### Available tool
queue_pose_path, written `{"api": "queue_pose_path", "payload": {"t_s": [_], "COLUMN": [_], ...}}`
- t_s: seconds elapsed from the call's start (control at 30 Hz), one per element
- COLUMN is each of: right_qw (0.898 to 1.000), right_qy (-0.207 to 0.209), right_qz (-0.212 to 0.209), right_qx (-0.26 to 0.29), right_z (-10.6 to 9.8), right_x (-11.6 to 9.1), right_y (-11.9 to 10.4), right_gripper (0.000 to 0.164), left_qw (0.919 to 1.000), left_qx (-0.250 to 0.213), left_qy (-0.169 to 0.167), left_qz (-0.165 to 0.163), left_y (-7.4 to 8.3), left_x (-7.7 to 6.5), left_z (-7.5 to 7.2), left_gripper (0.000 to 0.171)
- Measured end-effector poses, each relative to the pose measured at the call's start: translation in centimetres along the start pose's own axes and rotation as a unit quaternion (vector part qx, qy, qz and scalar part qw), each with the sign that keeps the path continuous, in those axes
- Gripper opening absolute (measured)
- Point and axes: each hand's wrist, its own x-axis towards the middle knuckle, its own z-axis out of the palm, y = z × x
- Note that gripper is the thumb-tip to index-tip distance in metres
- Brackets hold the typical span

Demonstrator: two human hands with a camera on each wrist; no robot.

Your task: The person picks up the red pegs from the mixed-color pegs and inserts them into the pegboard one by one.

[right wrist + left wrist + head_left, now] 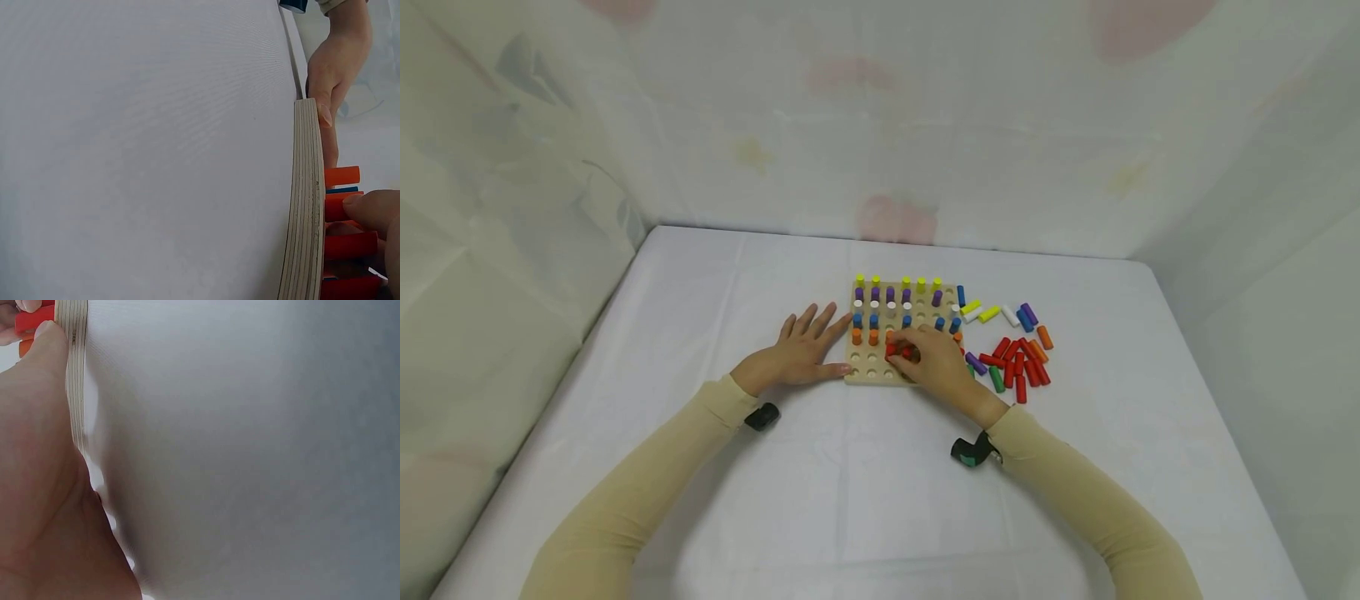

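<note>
A wooden pegboard (863, 380) stands on the table with rows of upright yellow, purple, white, blue and orange pegs. My left hand (801, 352) lies flat with fingers spread, its thumb and a fingertip at the board's left edge. Between thumb and fingers, my right hand (942, 362) pinches a red peg (336, 210), upright on the board near its front. Other red pegs (351, 245) stand beside it in the right wrist view. Part of the board's front right is hidden beneath the right hand. In the left wrist view, the board's layered edge (74, 375) shows past the left thumb.
Loose red pegs (1021, 389) lie in a pile right of the board, with purple, green and orange ones among them. Farther back are loose yellow (990, 314), white and blue pegs. Patterned cloth walls (1000, 150) enclose the white table (865, 500) at back and sides.
</note>
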Motion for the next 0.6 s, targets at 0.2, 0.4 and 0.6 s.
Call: {"api": "queue_pose_path", "payload": {"t_s": [0.2, 0.4, 0.6], "right_qw": [1.000, 1.000, 1.000], "right_qy": [-0.005, -0.007, -0.003], "right_qz": [0.002, 0.001, 0.005], "right_qx": [0.000, 0.017, 0.015], "right_z": [-0.2, -1.1, -1.7], "right_x": [-0.1, -0.4, -0.5], "right_y": [0.1, -0.1, 0.2], "right_gripper": [0.029, 0.031, 0.031], "left_qw": [1.0000, 1.0000, 1.0000], "left_qx": [0.003, -0.001, -0.002], "left_qy": [-0.001, 0.001, 0.000], "left_qz": [-0.002, 0.003, 0.001], "left_y": [0.0, -0.5, -0.5], "left_x": [0.1, 0.5, 0.6], "left_z": [0.1, 0.5, 0.6], "left_gripper": [0.094, 0.095, 0.095]}}
